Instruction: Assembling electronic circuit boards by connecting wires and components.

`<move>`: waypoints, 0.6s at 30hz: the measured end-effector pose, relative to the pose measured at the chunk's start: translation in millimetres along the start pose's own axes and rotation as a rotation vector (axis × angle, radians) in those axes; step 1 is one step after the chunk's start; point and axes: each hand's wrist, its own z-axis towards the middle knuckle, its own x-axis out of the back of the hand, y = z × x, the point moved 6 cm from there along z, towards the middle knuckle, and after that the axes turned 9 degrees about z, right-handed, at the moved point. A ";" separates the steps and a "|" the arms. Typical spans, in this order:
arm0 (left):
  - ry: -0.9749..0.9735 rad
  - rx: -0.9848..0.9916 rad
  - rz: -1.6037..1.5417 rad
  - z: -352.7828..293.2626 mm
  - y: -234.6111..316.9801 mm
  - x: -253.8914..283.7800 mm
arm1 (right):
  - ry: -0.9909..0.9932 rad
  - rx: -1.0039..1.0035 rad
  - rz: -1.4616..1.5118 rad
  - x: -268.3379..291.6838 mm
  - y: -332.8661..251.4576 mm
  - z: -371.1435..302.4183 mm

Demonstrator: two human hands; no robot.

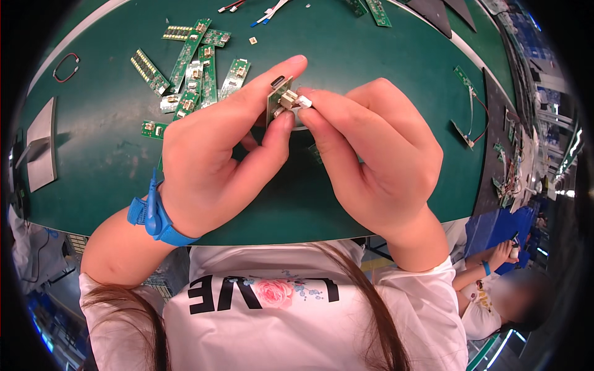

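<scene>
Circuit board above the green table, pinched by the left hand's thumb and index finger; its component face looks rightward, its long axis partly hidden. The right hand pinches a white plug, pointing left toward the board's beige socket. Left beyond: loose boards.

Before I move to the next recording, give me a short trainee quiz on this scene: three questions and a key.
1. Which of the hands pinches the white connector?
2. True or false: the blue wrist strap is on the person's right wrist.
3. Where do most of the loose green boards lie?
A) on the silver metal bracket
B) beyond the left hand
C) at the tabletop's right edge

Key:
1. The right hand.
2. False; it is on the left wrist.
3. B.
</scene>
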 end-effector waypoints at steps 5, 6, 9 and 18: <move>-0.009 0.027 0.063 0.1 -4.3 -4.8 | -0.003 -0.012 -0.057 -0.8 0.2 -0.9; -0.009 0.028 0.065 0.8 -3.3 -4.5 | -0.003 -0.011 -0.055 -0.9 -0.8 -0.6; -0.023 0.002 0.096 3.5 0.3 -3.5 | -0.030 -0.046 -0.066 -1.9 -1.8 0.4; -0.110 -0.058 0.161 6.6 6.1 0.2 | -0.079 -0.094 -0.039 -0.6 -2.0 1.8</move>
